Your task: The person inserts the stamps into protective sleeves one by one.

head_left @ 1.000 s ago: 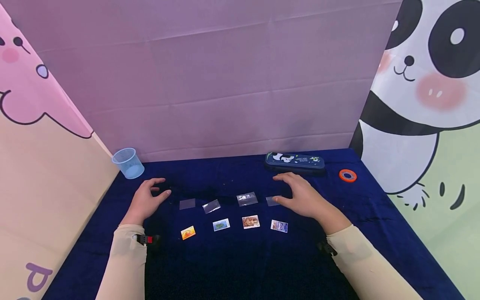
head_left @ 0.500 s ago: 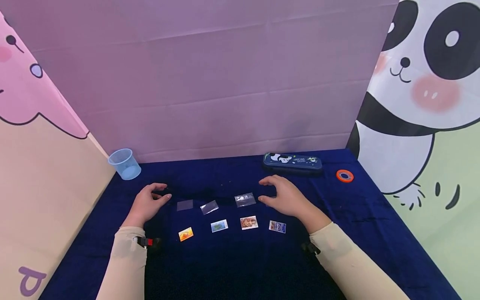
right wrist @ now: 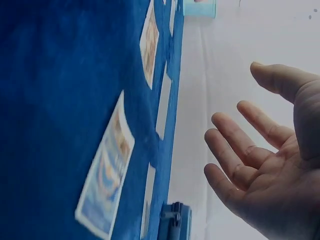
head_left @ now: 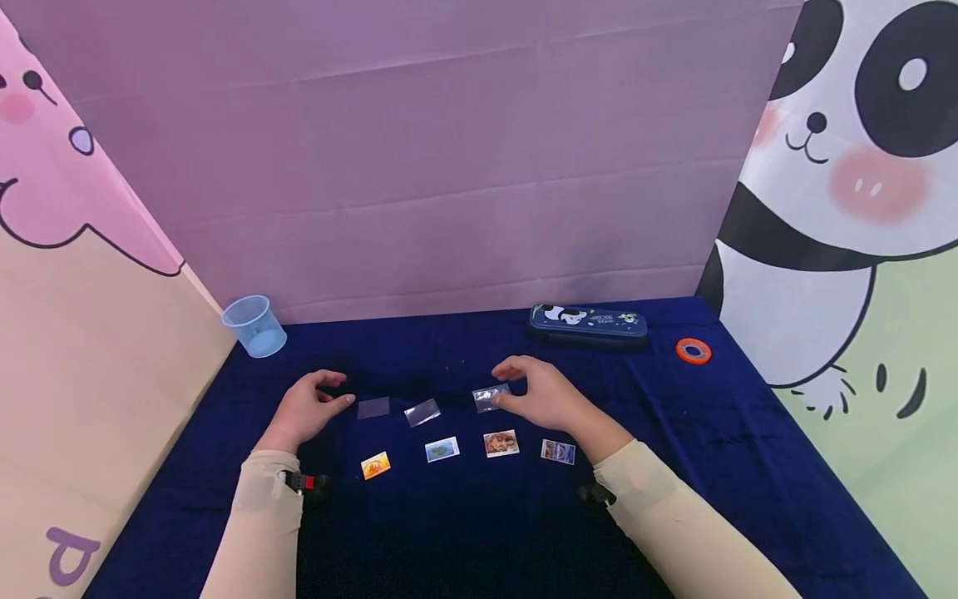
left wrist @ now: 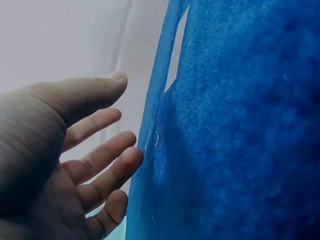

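Head view, and the right hand [head_left: 550, 401] has just swung leftward, thumb and fingers wide apart and holding nothing, to a shiny, clear plastic rectangle [head_left: 484, 398], its thumb overlapping it here; contact can't be told. The left hand [head_left: 305, 409], fingers loosely bent, also holding nothing, has edged to just beside the leftmost dull, clear plastic rectangle [head_left: 373, 408]. Nearer the person, a row of four small, colourful printed cards [head_left: 501, 443] lies flat, unmoved, on the dark blue cloth [head_left: 464, 532]. So the work seems at the reaching stage, nothing lifted yet.
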`<control>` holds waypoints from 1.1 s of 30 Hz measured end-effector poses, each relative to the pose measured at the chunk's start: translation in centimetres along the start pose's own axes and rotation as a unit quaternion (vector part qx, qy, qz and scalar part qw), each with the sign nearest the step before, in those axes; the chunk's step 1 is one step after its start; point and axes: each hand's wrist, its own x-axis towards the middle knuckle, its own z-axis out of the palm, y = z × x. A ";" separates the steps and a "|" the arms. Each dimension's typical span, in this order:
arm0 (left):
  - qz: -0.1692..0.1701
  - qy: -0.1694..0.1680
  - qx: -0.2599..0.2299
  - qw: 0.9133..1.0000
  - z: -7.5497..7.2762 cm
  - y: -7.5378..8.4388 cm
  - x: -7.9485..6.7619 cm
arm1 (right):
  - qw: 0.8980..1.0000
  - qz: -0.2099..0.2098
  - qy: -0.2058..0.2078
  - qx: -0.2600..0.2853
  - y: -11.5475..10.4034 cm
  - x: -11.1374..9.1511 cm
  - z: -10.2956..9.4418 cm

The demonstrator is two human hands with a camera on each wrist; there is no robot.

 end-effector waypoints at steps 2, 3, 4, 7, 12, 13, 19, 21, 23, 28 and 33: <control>-0.002 -0.002 0.004 1.000 0.1 0.0 0.1 | 1.000 -0.001 -0.009 0.010 -0.4 0.2 0.2; -0.001 -0.004 0.004 1.000 0.1 0.0 0.1 | 1.000 -0.001 -0.012 0.013 -0.6 0.3 0.4; -0.003 -0.006 0.003 1.000 0.2 0.0 0.1 | 1.000 -0.003 -0.016 0.014 -0.7 0.4 0.5; -0.002 -0.014 -0.002 1.000 0.4 -0.2 0.2 | 1.000 -0.009 -0.024 0.018 -1.0 0.8 1.0; 0.006 -0.022 0.004 1.000 0.7 -0.2 0.3 | 0.999 -0.019 -0.032 0.020 -1.4 1.6 1.7; 0.006 -0.024 0.007 1.000 0.8 -0.3 0.3 | 0.999 -0.019 -0.034 0.018 -1.5 1.7 1.9; -0.006 -0.036 0.017 0.999 1.3 0.1 0.4 | 0.998 -0.027 -0.053 0.003 -2.1 2.2 2.9; -0.008 -0.036 0.022 0.999 1.4 0.3 0.3 | 0.998 -0.028 -0.061 0.001 -2.3 2.4 3.3; -0.009 -0.037 0.027 0.999 1.5 0.4 0.2 | 0.997 -0.029 -0.067 0.002 -2.5 2.5 3.6; -0.003 -0.043 0.036 0.998 1.9 0.5 0.2 | 0.996 -0.032 -0.077 0.000 -2.7 3.0 4.4; -0.007 -0.043 0.033 0.998 1.9 0.3 0.3 | 0.996 -0.035 -0.083 -0.010 -2.7 3.4 5.0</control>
